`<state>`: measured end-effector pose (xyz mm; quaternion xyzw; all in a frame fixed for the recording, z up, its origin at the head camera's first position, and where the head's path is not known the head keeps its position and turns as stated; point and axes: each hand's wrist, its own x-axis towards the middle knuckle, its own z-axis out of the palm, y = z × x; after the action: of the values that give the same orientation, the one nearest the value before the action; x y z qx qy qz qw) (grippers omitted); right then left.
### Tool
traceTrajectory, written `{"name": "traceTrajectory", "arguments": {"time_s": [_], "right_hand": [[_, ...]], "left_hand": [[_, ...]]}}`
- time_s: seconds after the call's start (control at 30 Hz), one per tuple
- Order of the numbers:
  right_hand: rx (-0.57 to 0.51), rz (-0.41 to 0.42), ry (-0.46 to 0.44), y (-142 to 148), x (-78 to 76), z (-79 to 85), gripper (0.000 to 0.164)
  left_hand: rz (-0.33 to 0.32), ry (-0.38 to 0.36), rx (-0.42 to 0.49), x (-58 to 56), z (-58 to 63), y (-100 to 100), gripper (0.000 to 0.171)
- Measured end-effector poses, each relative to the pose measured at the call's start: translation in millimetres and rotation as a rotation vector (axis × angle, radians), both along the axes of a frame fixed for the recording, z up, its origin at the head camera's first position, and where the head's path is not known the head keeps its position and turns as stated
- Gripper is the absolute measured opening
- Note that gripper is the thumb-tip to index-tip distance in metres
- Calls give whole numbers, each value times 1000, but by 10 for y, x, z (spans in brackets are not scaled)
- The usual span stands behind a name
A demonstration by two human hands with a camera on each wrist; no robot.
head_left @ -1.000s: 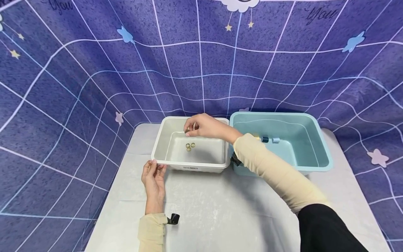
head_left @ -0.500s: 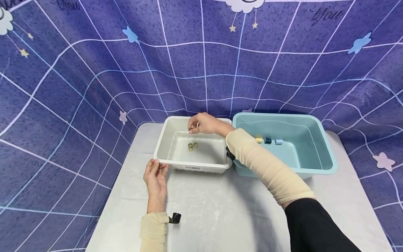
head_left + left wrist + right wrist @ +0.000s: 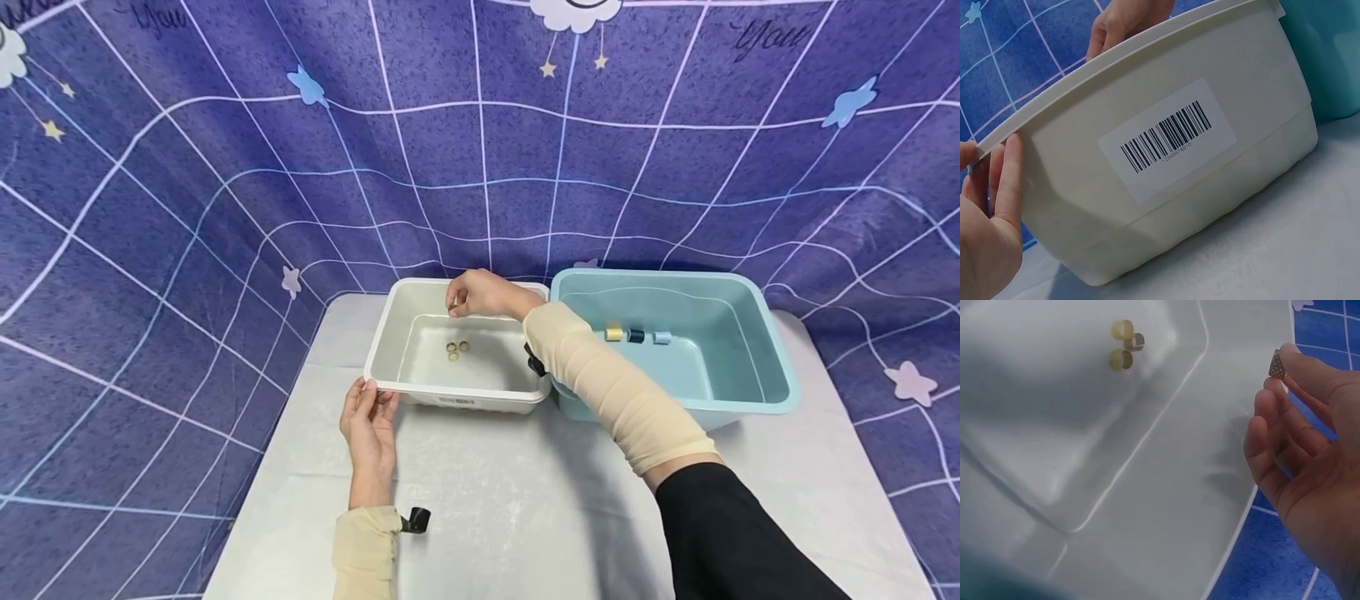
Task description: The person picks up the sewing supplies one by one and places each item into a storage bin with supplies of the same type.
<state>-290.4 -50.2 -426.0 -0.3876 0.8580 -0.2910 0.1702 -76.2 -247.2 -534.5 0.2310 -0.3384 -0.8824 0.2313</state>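
My right hand [image 3: 483, 293] is over the back part of the white plastic bin [image 3: 468, 392]. Between its thumb and index finger it pinches a small dimpled metal thimble [image 3: 1277, 364], well seen in the right wrist view. Three gold ring-shaped bands [image 3: 1122, 360] lie close together on the bin's floor. At the front left corner, my left hand [image 3: 372, 432] holds the bin's rim, thumb on top and fingers underneath. In the left wrist view, a barcode label [image 3: 1167, 139] shows on the bin's front wall.
A teal bin [image 3: 780, 358] stands right beside the white one. Inside it lie a yellow spool [image 3: 613, 334], a dark blue spool [image 3: 636, 336] and a light blue spool [image 3: 662, 337]. A blue patterned curtain [image 3: 517, 150] hangs behind the white-covered table [image 3: 487, 508].
The right forearm has swung slightly left and in, uncovering the yellow spool. Its hand keeps its pinch above the bin. The left hand stays on the rim; the head view has shifted slightly.
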Motion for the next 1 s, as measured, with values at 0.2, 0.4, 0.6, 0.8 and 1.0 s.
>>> {"name": "traceTrajectory", "arguments": {"time_s": [0.2, 0.4, 0.6, 0.8, 1.0], "right_hand": [[48, 12, -19, -91, -30, -163, 15], [99, 71, 18, -224, -91, -276, 12], [162, 120, 75, -328, -143, -346, 9], [276, 141, 154, -322, -129, -428, 13], [408, 104, 261, -274, -89, -499, 7]], "left_hand": [[-10, -5, 10, 20, -35, -30, 16], [-2, 8, 9, 8, -25, -51, 13], [3, 11, 29, -11, 5, -16, 11], [7, 25, 23, -20, -8, -12, 11], [-1, 25, 27, -28, -35, -21, 10]]}}
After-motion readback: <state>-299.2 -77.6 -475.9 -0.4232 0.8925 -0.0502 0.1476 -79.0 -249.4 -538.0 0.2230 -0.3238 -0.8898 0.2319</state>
